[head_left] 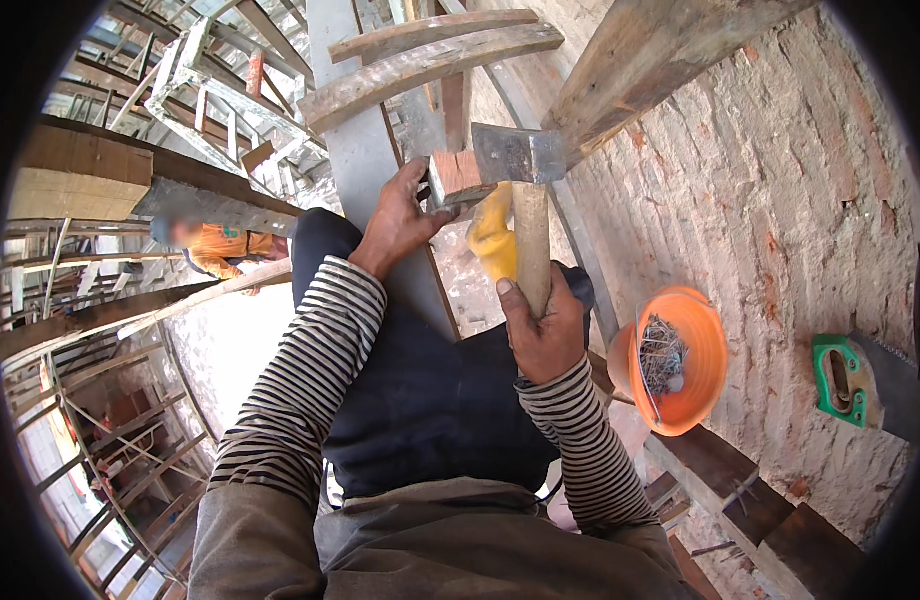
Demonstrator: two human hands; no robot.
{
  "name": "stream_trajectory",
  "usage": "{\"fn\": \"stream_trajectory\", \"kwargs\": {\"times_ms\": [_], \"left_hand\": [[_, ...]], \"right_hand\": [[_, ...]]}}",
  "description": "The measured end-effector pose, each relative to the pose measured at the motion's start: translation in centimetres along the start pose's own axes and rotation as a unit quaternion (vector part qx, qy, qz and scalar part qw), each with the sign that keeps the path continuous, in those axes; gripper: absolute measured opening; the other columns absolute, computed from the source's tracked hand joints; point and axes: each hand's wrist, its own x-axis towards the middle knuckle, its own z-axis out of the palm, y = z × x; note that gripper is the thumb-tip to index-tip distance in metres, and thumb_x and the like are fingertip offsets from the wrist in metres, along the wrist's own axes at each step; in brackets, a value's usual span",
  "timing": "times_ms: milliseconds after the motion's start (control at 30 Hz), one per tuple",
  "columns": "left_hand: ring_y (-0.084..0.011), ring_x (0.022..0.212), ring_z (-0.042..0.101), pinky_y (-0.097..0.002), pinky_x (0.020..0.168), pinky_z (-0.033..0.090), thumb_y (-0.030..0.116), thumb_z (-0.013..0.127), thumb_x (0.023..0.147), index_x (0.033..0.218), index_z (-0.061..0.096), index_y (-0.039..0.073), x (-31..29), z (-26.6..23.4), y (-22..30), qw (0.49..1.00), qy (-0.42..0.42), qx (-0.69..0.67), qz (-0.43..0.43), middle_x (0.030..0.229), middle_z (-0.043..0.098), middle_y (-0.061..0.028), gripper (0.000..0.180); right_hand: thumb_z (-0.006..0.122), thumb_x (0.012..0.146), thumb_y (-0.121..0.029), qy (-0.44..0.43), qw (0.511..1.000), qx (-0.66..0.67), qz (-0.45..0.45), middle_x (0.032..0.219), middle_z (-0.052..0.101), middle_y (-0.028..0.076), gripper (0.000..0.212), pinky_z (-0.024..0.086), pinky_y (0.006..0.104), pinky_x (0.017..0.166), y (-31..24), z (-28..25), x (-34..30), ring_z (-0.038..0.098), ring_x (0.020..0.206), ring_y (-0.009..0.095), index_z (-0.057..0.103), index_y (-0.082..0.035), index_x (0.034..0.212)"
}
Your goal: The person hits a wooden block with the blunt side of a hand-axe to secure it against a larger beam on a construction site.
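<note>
Left hand (398, 222): grip pinching a squared wooden block (458, 176).
Right hand (546, 335): grip wrapped round the hammer (518, 155), steel head touching the block.

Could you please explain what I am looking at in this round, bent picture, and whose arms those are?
There is no machine here. The one picture comes from a wide fisheye camera worn on a person's head, looking down, so straight edges bend near the rim. The striped sleeves rising from the bottom are that person's own arms. The right hand grips the wooden handle of a hammer, its metal head raised. The left hand holds a small reddish block against a grey beam. On the brick surface to the right lie an orange helmet filled with nails and a green-handled saw. Another person in orange works below.
</note>
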Motion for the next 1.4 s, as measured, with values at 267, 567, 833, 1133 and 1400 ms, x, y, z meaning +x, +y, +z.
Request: {"fn": "stream_trajectory", "kwargs": {"times_ms": [267,567,833,1133,1400], "left_hand": [[-0.0216,0.127,0.059,-0.0374,0.108,0.052,-0.006,0.081,0.08,0.143,0.048,0.003,0.2,0.0,0.6,1.0,-0.002,0.013,-0.014,0.137,0.061,-0.01,0.072],[-0.023,0.124,0.061,-0.0384,0.107,0.053,-0.006,0.08,0.08,0.141,0.049,0.004,-0.2,0.1,-0.1,1.0,0.001,-0.017,-0.012,0.137,0.061,-0.0102,0.069],[-0.0218,0.124,0.06,-0.0402,0.108,0.051,-0.007,0.08,0.079,0.135,0.053,0.005,-0.4,0.0,0.6,1.0,0.006,-0.007,-0.013,0.134,0.063,-0.0089,0.063],[-0.0236,0.126,0.059,-0.0381,0.104,0.054,-0.011,0.076,0.081,0.14,0.05,0.005,-0.3,0.2,0.4,0.999,-0.007,-0.029,-0.021,0.138,0.059,-0.0085,0.067],[-0.0217,0.124,0.061,-0.0377,0.104,0.055,-0.004,0.081,0.083,0.139,0.051,0.006,0.0,0.5,0.1,1.0,0.008,-0.016,0.005,0.131,0.063,-0.008,0.065]], "right_hand": [[0.07,0.096,-0.012,0.064,0.992,0.013,-0.107,0.069,0.064,0.014,0.023,0.052,0.0349,0.058,-1.9,-0.3,-0.5,0.07,0.061,0.028,0.056,0.004,0.103],[0.069,0.098,-0.021,0.018,0.999,-0.035,-0.016,0.068,0.064,0.019,0.03,0.051,0.0383,0.056,2.5,1.4,0.6,0.071,0.062,0.03,0.055,0.006,0.101],[0.07,0.098,-0.016,0.086,0.984,0.136,-0.083,0.069,0.062,0.007,0.025,0.048,0.0288,0.056,-0.4,0.9,0.6,0.061,0.061,0.012,0.056,0.004,0.103],[0.068,0.099,-0.019,-0.003,0.995,0.101,0.018,0.064,0.058,0.01,0.024,0.048,0.0339,0.049,1.6,1.4,1.6,0.063,0.053,0.021,0.055,0.001,0.099],[0.066,0.102,-0.019,-0.014,0.978,0.19,0.087,0.069,0.057,0.003,0.023,0.046,0.0258,0.048,-1.3,-0.4,1.0,0.054,0.052,0.009,0.056,0.0,0.108]]}}
